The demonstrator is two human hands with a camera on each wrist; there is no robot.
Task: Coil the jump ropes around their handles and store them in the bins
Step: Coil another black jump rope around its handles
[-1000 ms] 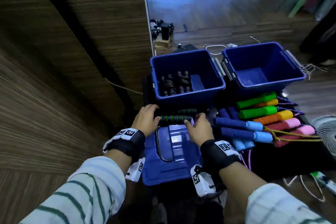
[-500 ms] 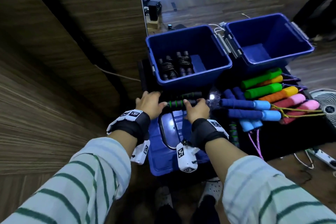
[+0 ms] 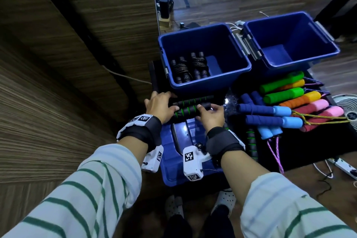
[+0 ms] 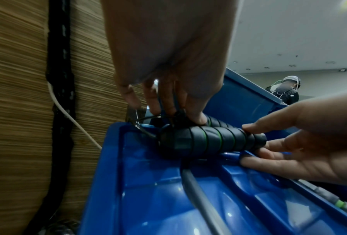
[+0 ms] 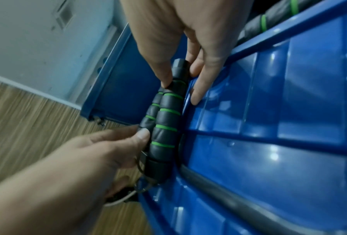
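Since a moment ago, both hands have pulled the black-and-green handles point(image 3: 190, 111) together: left hand point(image 3: 160, 107) pinches the cord end, right hand point(image 3: 209, 115) pinches the cap end, ready for coiling.

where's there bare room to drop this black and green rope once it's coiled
The right bin looks bare. The left bin has free floor right of its two coiled black ropes. The black mat is crowded with colored handles, open only along its near edge.

White fan point(image 3: 347, 108) at the right edge; power strip point(image 3: 343, 166) on the wood floor point(image 3: 222, 6)
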